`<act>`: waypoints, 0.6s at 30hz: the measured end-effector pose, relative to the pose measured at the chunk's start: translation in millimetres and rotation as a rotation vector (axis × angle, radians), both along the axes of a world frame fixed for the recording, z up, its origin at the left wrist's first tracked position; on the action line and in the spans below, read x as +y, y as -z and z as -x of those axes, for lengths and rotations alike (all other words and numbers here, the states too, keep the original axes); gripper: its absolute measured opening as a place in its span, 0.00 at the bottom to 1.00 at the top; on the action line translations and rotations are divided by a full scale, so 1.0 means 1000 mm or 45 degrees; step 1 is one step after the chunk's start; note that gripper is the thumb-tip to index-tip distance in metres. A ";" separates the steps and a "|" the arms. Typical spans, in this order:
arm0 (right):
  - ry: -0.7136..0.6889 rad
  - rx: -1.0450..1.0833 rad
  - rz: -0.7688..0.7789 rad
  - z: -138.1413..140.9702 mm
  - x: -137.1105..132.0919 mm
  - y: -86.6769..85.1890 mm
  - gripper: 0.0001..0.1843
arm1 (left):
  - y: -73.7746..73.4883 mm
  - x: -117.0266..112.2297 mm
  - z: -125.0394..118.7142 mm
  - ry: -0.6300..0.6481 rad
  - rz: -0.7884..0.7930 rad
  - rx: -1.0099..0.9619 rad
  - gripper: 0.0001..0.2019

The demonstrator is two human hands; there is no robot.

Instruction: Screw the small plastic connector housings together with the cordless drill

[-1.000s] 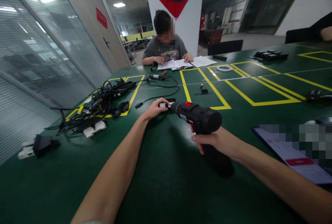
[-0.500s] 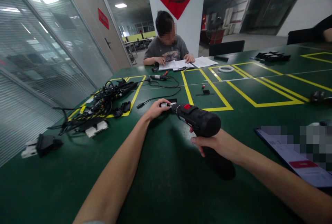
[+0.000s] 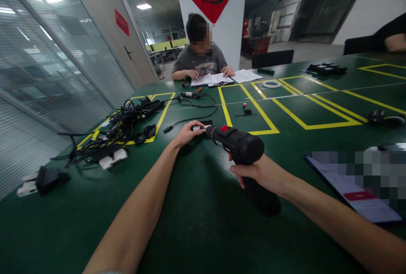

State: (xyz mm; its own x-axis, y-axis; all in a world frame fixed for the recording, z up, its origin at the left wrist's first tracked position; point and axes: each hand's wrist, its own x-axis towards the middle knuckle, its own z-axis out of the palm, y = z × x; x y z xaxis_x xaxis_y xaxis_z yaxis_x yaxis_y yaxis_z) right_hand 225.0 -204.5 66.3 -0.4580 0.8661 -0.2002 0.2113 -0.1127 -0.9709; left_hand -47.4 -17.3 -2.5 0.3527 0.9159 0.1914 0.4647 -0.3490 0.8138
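My right hand (image 3: pixel 258 172) is wrapped round the grip of a black cordless drill (image 3: pixel 239 145) with a red switch, whose nose points left and away. At the drill's tip, my left hand (image 3: pixel 187 132) pinches a small white and black part (image 3: pixel 198 128) that rests on the green table (image 3: pixel 196 219). A flat black piece (image 3: pixel 207 122) lies just behind that part.
A tangle of black cables and plugs (image 3: pixel 120 124) lies at the left, with a black and white adapter (image 3: pixel 41 179) nearer the edge. A tablet (image 3: pixel 352 181) sits at the right. Across the table a person (image 3: pixel 201 56) handles papers (image 3: pixel 218 78). Yellow tape boxes mark the top.
Drill and both hands have hardly moved relative to the table; the camera view has drifted slightly.
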 end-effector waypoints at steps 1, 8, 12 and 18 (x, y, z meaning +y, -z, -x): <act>-0.003 0.004 0.001 0.000 0.000 0.000 0.04 | 0.000 0.000 0.000 -0.002 0.004 -0.005 0.18; 0.007 -0.014 0.018 0.001 -0.001 -0.002 0.04 | -0.002 -0.001 -0.001 0.020 0.043 -0.045 0.15; 0.017 -0.018 0.020 0.001 -0.001 -0.005 0.06 | -0.003 -0.002 -0.002 0.032 0.067 -0.045 0.18; 0.007 -0.002 -0.004 0.000 0.000 -0.003 0.08 | -0.004 -0.006 -0.004 0.010 0.073 -0.023 0.19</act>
State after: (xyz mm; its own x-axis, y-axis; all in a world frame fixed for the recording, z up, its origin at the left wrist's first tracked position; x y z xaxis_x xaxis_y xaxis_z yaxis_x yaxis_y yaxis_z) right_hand 224.7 -205.0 68.9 -0.4527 0.8693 -0.1983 0.2119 -0.1112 -0.9709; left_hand -43.6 -23.6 1.9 0.3570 0.9227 0.1452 0.4471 -0.3053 0.8407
